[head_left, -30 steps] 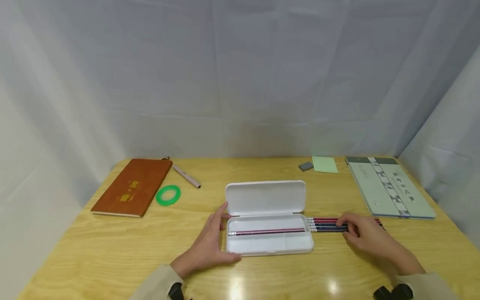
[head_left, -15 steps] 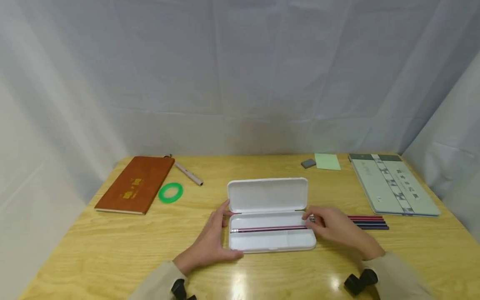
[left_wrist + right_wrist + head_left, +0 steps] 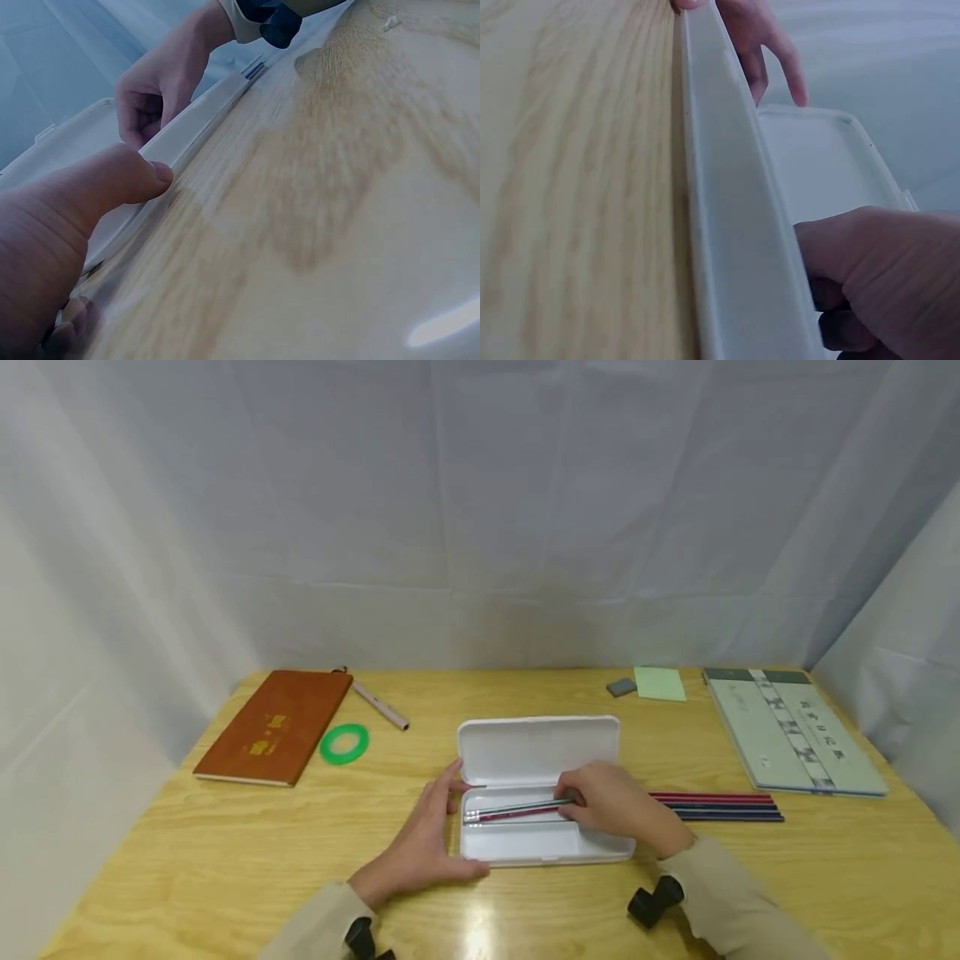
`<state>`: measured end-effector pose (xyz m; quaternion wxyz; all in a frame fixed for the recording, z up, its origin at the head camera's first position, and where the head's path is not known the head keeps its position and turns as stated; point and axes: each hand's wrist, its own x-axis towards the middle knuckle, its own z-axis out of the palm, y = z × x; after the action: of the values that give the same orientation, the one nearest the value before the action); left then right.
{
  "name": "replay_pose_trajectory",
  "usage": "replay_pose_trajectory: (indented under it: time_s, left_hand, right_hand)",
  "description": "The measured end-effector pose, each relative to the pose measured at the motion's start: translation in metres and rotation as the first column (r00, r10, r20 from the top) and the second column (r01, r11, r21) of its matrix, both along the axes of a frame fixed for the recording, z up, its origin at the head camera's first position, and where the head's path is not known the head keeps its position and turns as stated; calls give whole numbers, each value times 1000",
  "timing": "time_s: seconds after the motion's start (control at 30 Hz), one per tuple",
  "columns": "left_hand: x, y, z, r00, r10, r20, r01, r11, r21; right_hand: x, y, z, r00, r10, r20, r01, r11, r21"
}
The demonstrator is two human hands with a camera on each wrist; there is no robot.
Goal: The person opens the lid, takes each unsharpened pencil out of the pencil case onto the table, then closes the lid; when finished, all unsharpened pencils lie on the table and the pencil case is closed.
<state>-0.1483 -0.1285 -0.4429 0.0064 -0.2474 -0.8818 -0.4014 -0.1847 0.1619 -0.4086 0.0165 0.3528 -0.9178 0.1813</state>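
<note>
Left hand (image 3: pixel 420 852) is bracing the open pencil case (image 3: pixel 543 843) on the counter (image 3: pixel 225 860), fingers straight against its end so it isn't sliding. Right hand (image 3: pixel 615 806) is pinching a pencil (image 3: pixel 510 810), laying it inside beside another.

Pencil case (image 3: pixel 525 852): white, lid open and upright, on the wooden table.
Pencil (image 3: pixel 517 808): dark, silver-ended, tilted over the case tray, above a red pencil (image 3: pixel 510 816) lying inside.

brown notebook (image 3: pixel 273 727), green tape ring (image 3: pixel 344 744), pen (image 3: pixel 381 706), eraser (image 3: pixel 621 687), sticky pad (image 3: pixel 659 684), green book (image 3: pixel 791 729)
</note>
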Motion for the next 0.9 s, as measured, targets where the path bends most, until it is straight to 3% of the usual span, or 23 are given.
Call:
replay_pose_trajectory:
  time_s: [0.17,0.5,0.7,0.9]
  left_hand:
    - [0,1,1,1000,1,1,-1,1000,9]
    - [1,3,1,1000,5,24,-5,1000,0]
    - [1,4,1,999,14,52,-14,1000,-17]
    - [0,3,3,999,17,32,-17,1000,-10]
  right_hand:
    - [1,-5,5,999,-33,-6,33,999,12]
    - [8,9,11,994,-23,111,30,998,-60]
    - [20,48,14,983,-141,119,151,985,-80]
    - [37,108,5,974,-222,50,227,962,-151]
